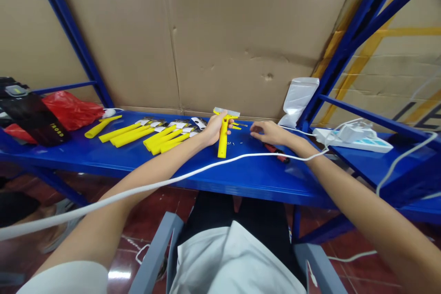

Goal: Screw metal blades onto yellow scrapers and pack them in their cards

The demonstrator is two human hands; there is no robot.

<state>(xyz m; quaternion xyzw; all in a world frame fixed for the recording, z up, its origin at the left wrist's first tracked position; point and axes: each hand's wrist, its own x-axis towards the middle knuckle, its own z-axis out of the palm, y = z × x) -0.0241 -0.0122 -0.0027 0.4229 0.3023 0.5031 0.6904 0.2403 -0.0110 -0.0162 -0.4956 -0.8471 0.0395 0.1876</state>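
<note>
Head view: left of the red tool (pixel 276 152), yellow scraper (pixel 223 134) grasped near its blade (pixel 234 113) by left hand (pixel 214 131), handle (pixel 222 147) toward wearer (pixel 234 262); right hand (pixel 271 133) just beyond tool, fingers curled, contents can't be told.

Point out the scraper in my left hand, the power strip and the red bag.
Scraper (pixel 223 142): head view, on its yellow handle.
Power strip (pixel 368 144): head view, on its white casing.
Red bag (pixel 74 111): head view, on its crumpled middle.
</note>
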